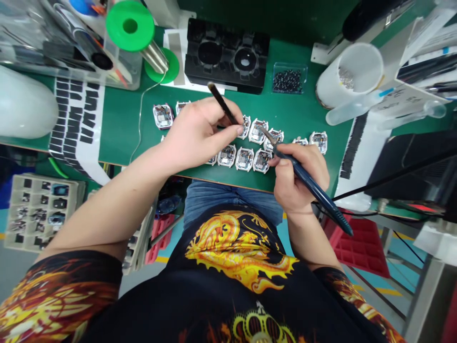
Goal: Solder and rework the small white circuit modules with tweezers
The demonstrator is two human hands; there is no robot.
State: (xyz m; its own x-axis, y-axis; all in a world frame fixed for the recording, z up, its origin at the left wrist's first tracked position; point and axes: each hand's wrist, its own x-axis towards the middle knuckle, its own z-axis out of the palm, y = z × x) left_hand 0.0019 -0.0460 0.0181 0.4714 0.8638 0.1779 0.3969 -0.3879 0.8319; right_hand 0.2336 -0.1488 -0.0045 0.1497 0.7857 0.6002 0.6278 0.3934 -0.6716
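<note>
My left hand is closed around slim dark tweezers, whose back end points up and to the left. Their tips are hidden by my fingers, close to a white watch case. A blue soldering iron is gripped in my right hand, its metal tip slanting up-left over a watch case with an exposed circuit board. Several similar open cases stand in two rows, among them one in the front row; my left hand covers part of the rows.
A green solder spool stands at the back left, its wire trailing forward. Behind the cases are a black fixture and a clear box of small dark parts. A white cup stands back right. Sheets of black stickers lie left.
</note>
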